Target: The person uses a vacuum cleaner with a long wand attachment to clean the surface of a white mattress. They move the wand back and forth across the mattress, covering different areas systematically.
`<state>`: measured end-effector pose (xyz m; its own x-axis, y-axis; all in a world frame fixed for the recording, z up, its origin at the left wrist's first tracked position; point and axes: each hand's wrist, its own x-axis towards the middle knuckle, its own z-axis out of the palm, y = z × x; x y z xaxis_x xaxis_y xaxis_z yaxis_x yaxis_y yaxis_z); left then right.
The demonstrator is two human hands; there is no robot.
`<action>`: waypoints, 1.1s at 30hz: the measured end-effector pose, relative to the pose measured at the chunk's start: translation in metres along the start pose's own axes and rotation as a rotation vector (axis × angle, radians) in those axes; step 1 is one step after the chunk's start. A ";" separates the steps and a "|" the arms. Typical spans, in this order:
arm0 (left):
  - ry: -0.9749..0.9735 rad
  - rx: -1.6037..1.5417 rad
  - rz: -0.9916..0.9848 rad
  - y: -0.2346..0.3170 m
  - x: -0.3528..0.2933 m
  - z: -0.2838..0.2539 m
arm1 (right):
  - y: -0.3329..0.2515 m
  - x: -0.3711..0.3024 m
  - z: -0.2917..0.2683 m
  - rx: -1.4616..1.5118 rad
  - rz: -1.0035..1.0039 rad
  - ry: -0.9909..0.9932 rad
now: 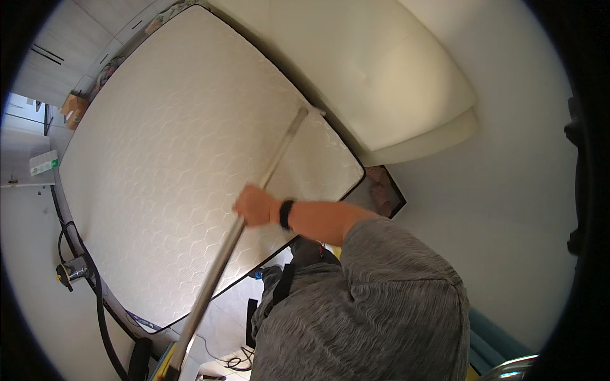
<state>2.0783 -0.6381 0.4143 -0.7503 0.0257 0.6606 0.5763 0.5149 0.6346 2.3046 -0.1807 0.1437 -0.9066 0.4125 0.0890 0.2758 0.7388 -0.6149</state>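
My right hand (pixel 257 206) is closed around a long metal vacuum wand (pixel 213 279), with a dark band on the wrist. The wand slants across a bare, cream quilted mattress (pixel 159 140) with a dark edge. Its far end is blurred and reaches a pale head (pixel 312 112) at the mattress's right side, beside the headboard. Toward the bottom of the picture the wand's near end meets a dark fitting (pixel 170 374). My left hand is out of sight.
A padded cream headboard (pixel 362 82) stands along the mattress's far right side. At left, a black hose (pixel 98 298) runs down near a grey-and-yellow device (pixel 75 270). A cardboard box (pixel 74 111) sits by the cabinets (pixel 70 38). Cable (pixel 238 362) lies on the floor.
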 end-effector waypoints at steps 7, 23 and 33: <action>0.047 -0.206 -0.239 -0.034 -0.001 -0.008 | 0.014 0.010 0.009 -0.054 -0.097 0.015; 0.083 -0.814 -0.591 -0.013 -0.002 0.015 | 0.021 0.026 -0.002 -0.050 -0.047 -0.027; 0.055 -0.808 -0.637 0.077 0.013 0.047 | -0.011 0.024 -0.024 -0.052 0.024 0.073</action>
<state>2.0980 -0.5578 0.4529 -0.9886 -0.1003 0.1121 0.1382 -0.3115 0.9401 2.2872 -0.1659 0.1711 -0.8745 0.4665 0.1328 0.3150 0.7544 -0.5759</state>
